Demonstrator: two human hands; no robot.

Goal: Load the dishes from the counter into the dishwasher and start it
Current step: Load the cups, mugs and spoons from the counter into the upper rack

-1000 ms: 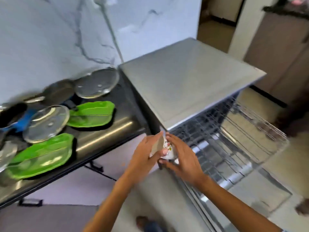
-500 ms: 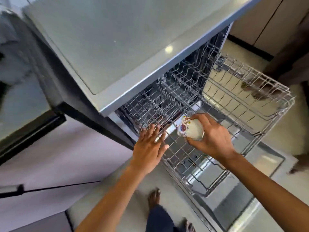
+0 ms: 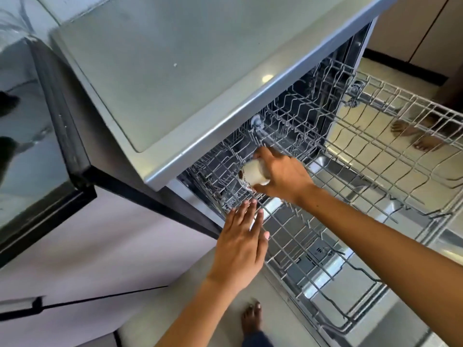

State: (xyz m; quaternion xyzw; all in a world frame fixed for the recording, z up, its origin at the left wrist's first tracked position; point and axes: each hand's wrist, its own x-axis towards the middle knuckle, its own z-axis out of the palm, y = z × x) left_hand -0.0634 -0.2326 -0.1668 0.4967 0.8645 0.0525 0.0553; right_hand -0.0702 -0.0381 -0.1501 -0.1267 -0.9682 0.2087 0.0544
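My right hand (image 3: 283, 175) grips a small white cup (image 3: 253, 172) with a coloured print, held on its side just under the front lip of the dishwasher top (image 3: 162, 71). The cup hovers over the rear left part of the lower wire rack (image 3: 313, 249), which is pulled out over the open door. My left hand (image 3: 241, 242) is flat and empty, fingers together, at the rack's left rim. The upper wire rack (image 3: 400, 146) is pulled out to the right and holds nothing that I can see.
The black counter (image 3: 32, 156) lies at the left, its dishes out of view. My bare foot (image 3: 251, 316) stands on the floor below the hands. Another person's foot (image 3: 413, 134) shows through the upper rack. Brown cabinets (image 3: 426, 28) stand at the far right.
The view swung from the counter down to the dishwasher. My right hand took the cup alone and carried it in over the lower rack. My left hand let go and dropped to the rack's edge.
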